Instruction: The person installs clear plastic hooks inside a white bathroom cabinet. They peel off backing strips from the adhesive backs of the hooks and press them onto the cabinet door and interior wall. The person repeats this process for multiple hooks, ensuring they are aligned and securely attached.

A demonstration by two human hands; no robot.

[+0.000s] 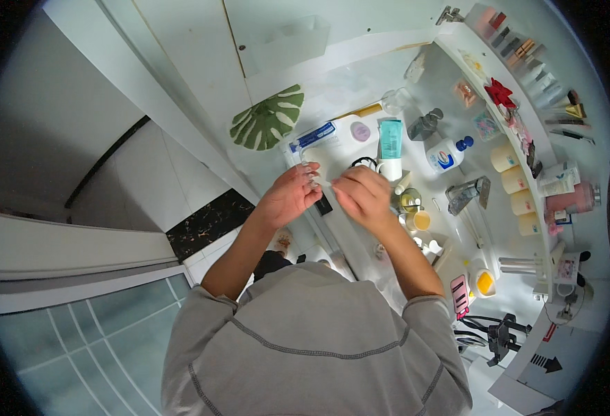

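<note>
My left hand (pixel 291 195) is held palm up over the front edge of the white counter, its fingers curled around a small whitish piece (pixel 321 182). The piece is too small to name. From the other side, my right hand (pixel 364 199) reaches to it with thumb and forefinger pinched at its end. Just beyond the right hand stand a white cup (pixel 391 168) and a teal tube (pixel 390 139). A blue-and-white long box (pixel 312 137) lies past the left fingertips, near a round purple item (pixel 360 132).
Right of my right hand are a glass jar (pixel 409 201) and a yellow-topped cup (pixel 419 221). Further right stand a white bottle with a blue pump (pixel 447 155) and a dark pump bottle (pixel 425 125). A shelf holds several cream-coloured cups (pixel 504 158). A phone-like pink item (pixel 460 294) is near my right elbow.
</note>
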